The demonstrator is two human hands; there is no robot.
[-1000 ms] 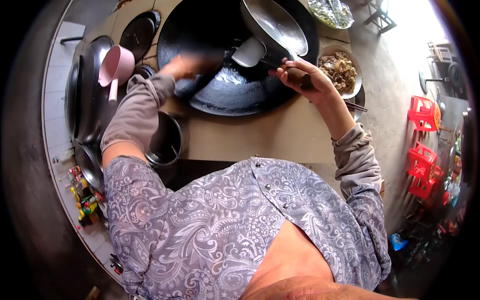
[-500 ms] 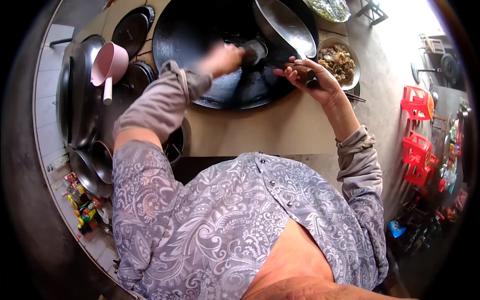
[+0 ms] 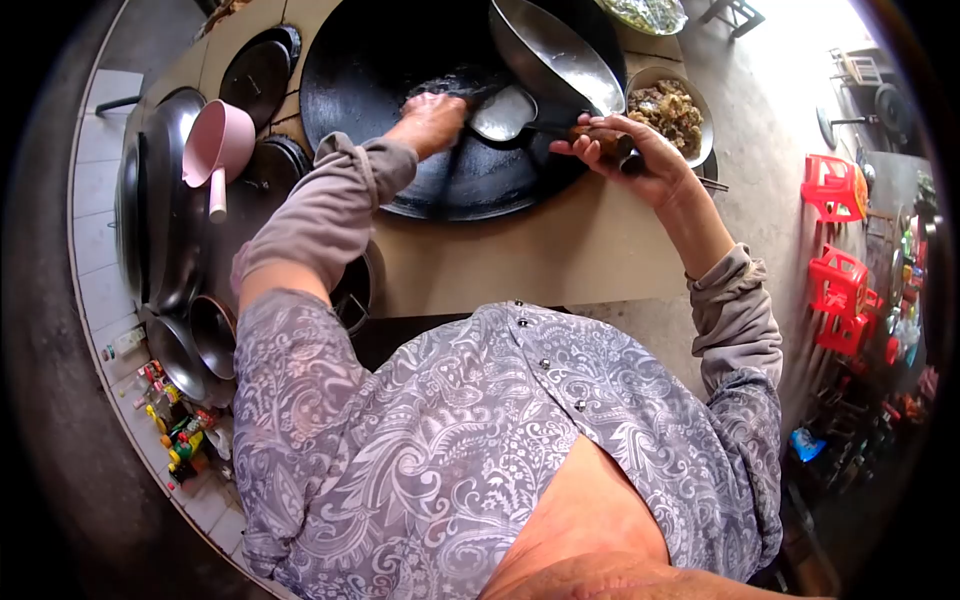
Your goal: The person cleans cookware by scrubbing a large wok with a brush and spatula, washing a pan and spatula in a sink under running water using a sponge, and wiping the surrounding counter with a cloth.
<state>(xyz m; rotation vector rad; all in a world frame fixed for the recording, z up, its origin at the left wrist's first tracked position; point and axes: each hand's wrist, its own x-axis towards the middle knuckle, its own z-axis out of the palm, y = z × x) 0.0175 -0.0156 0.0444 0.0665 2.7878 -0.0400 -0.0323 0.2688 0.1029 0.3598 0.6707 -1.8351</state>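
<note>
While food fills one bowl, the wok surrounds the left hand.

Tan, partly tiled surface, big black wok set into it; pale bowl of brown food chunks just right of wok, film-covered dish farther back, dark round lids at left.

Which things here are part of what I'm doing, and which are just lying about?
Seemingly in use:
- large black wok, left hand inside
- spatula, in right hand
- metal pan

Apparently just lying about:
- pink dipper
- bowl of food
- red stools
</note>
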